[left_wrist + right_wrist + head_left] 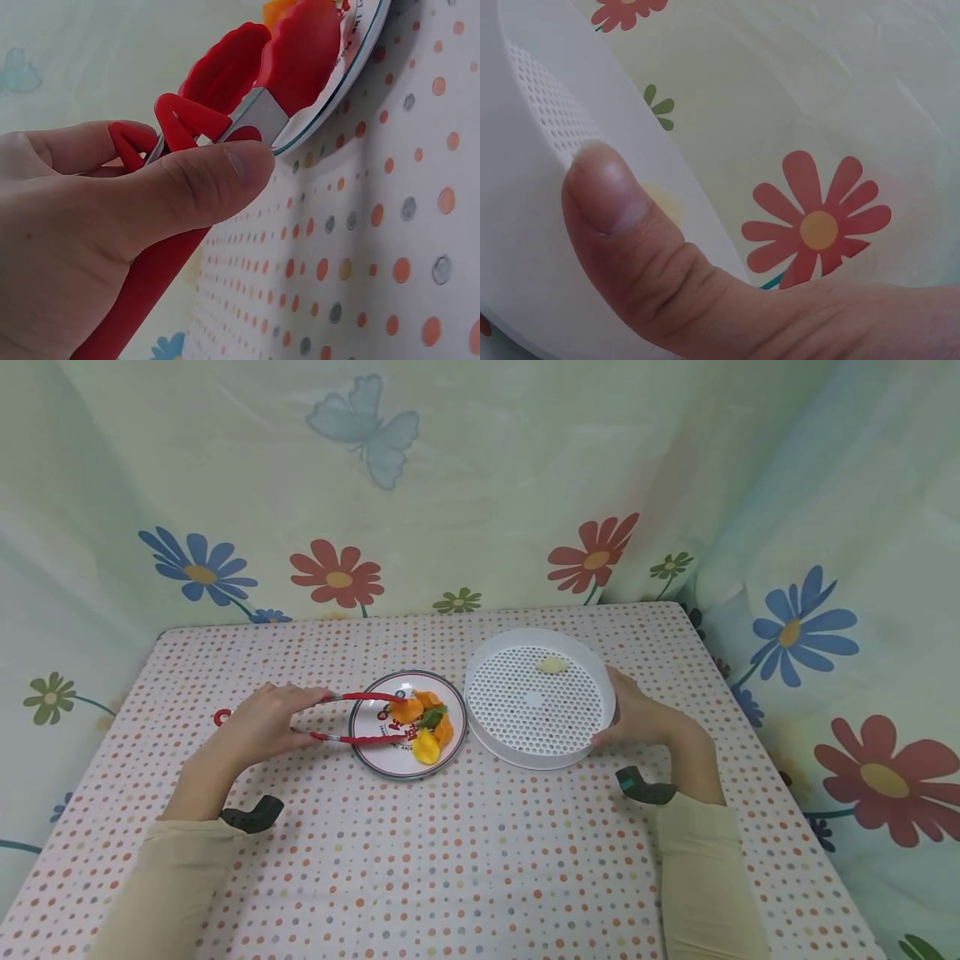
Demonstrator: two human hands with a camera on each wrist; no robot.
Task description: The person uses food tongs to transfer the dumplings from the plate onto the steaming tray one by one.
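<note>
My left hand (266, 724) grips a pair of red tongs (247, 82) between thumb and fingers. Their two arms stand apart, with the scalloped tips over the plate (368, 761). On that round, dark-rimmed plate lie several orange and yellow petals, one a bright yellow petal (426, 747), along with a green leaf (431, 718). To its right, a white round sieve (512, 702) rests on the table, and a pale yellow petal (552, 666) lies in it near the far wall. My right hand (637, 714) holds the sieve's right side, the thumb (611, 191) pressed along the outer wall.
A dotted cloth (465, 877) covers the table. Behind the left hand, a small red ring (222, 717) shows at the tongs' back end. Flowered curtains (480, 485) hang along the back and both sides.
</note>
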